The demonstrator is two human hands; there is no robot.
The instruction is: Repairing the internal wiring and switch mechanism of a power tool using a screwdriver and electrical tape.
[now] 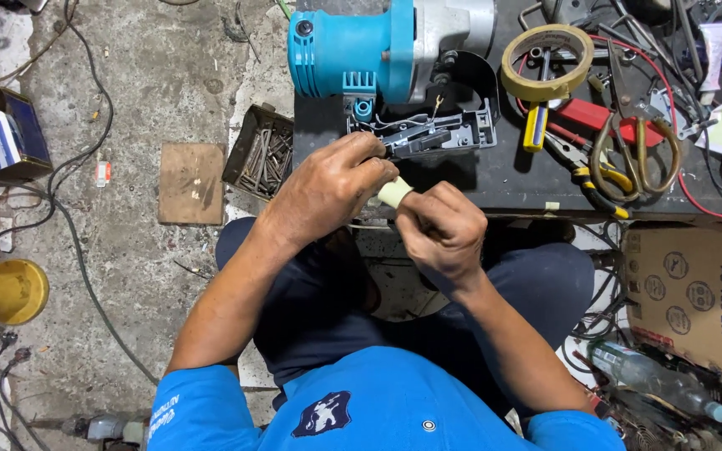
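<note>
While both hands meet at the bench edge, a small pale cylinder [394, 192] sits between them, just in front of the dark bench [495, 179]. Left hand [327, 188]: fingers curled, tips pinched on the cylinder's upper end. Right hand [443, 230]: closed into a loose fist around the lower end, thumb side up. Only the pale tip shows; the rest is hidden by the fingers.

Just beyond the left fingertips: an open grey handle shell [428, 134] with wires inside, attached to a blue-and-silver power tool [378, 50] lying on its side. Right of it on the bench: a tape roll [545, 60], a blue-and-yellow screwdriver [535, 127], scissors [637, 154], pliers [587, 179].

Left of the bench: a box of nails [261, 154], touching the bench side; a wooden square [191, 182] on the concrete floor. A cardboard box [695, 292] stands at lower right.
</note>
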